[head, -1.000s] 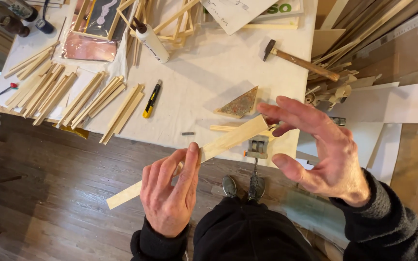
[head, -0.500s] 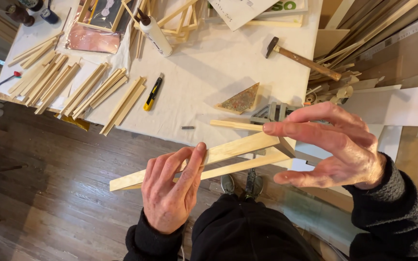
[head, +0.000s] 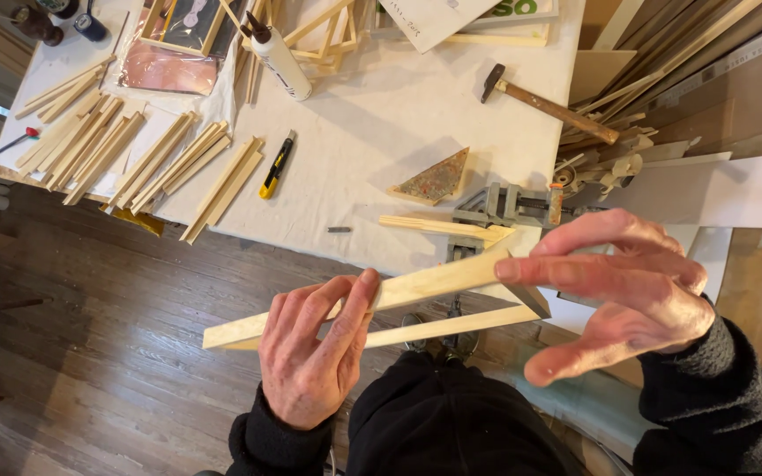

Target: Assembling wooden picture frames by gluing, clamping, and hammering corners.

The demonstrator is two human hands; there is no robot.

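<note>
The left hand [head: 310, 353] and right hand [head: 628, 291] are holding two mitred wooden strips [head: 416, 286] above the floor, before the surface [head: 381, 132]; fingers are clamping each end, keeping the strips aligned.

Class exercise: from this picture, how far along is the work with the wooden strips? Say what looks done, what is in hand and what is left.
Done: mitre-ended pale wooden strips lie in rows on the white-covered table. In hand: the left hand and right hand hold two pale wooden strips meeting in a point. Left: the glue bottle and hammer lie unused; the grey corner clamp holds nothing.
</note>
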